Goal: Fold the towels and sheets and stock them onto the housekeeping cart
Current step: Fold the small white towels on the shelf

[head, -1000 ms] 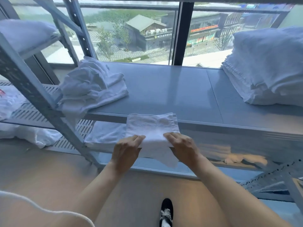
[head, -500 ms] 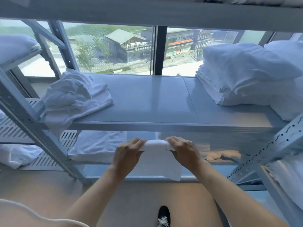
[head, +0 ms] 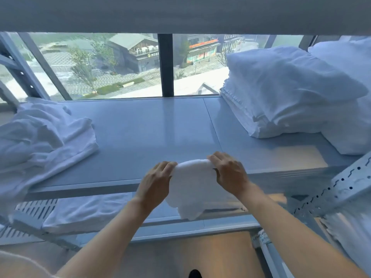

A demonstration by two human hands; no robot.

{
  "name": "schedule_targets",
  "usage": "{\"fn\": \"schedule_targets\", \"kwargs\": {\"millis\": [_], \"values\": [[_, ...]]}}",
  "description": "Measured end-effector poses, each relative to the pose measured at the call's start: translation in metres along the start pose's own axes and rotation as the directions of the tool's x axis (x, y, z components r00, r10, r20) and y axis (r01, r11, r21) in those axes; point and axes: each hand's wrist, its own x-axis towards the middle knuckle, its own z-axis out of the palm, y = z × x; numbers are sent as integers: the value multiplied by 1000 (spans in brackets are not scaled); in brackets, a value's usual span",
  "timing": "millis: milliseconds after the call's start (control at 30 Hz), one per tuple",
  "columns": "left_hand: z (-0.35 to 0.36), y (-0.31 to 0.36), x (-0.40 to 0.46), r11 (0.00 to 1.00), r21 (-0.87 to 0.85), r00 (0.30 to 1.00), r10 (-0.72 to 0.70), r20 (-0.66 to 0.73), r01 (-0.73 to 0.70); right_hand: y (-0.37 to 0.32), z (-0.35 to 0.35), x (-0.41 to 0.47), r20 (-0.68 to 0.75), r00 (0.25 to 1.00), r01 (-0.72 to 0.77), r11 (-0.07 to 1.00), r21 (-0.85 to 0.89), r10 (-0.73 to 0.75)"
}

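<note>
A small white towel (head: 192,187), folded over, hangs in the air just in front of the grey metal shelf (head: 140,137). My left hand (head: 155,184) grips its top left corner and my right hand (head: 230,173) grips its top right corner, with the fold stretched between them at the shelf's front edge. The towel's lower end dangles below the shelf lip. On the shelf's left lies a loose pile of white linen (head: 42,141). A tall stack of folded white sheets and pillows (head: 291,97) fills the shelf's right side.
A folded white cloth (head: 84,213) lies on the lower shelf. The perforated rack upright (head: 345,185) slants at the right, and more white linen (head: 353,233) sits beyond it. An upper shelf (head: 180,13) spans overhead. A window lies behind the rack.
Both hands have lifted the folded towel off the shelf's front edge and raised it, so it now hangs doubled over. The view has moved closer to the shelf and higher.
</note>
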Motion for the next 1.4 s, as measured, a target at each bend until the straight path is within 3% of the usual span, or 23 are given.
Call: {"fn": "schedule_targets", "kwargs": {"millis": [433, 567, 700, 833, 933, 1100, 1233, 1400], "values": [[5, -75, 57, 959, 55, 960, -277, -32, 278, 24, 61, 153, 61, 988, 146, 989, -19, -144], [-8, -107, 63, 948, 69, 951, -309, -26, 310, 10, 77, 185, -51, 996, 75, 996, 50, -72], [-18, -135, 65, 958, 99, 962, -272, 31, 268, -25, 92, 195, -140, 990, -1, 992, 125, 18], [-13, -156, 71, 992, 31, 975, -122, 185, 119, -61, 116, 175, 72, 992, -114, 982, 152, 104], [-8, -167, 72, 996, -30, 953, -75, 295, 87, -81, 129, 155, 281, 927, -279, 958, 66, 250], [-7, -178, 67, 997, -6, 925, -64, 374, 72, -119, 141, 125, 276, 830, -481, 872, -87, 485], [-3, -181, 61, 997, 14, 932, -71, 356, 70, -136, 152, 119, 257, 846, -476, 879, -28, 467], [-3, -183, 51, 996, 17, 944, -84, 319, 83, -122, 152, 125, 274, 904, -350, 936, 33, 328]]}}
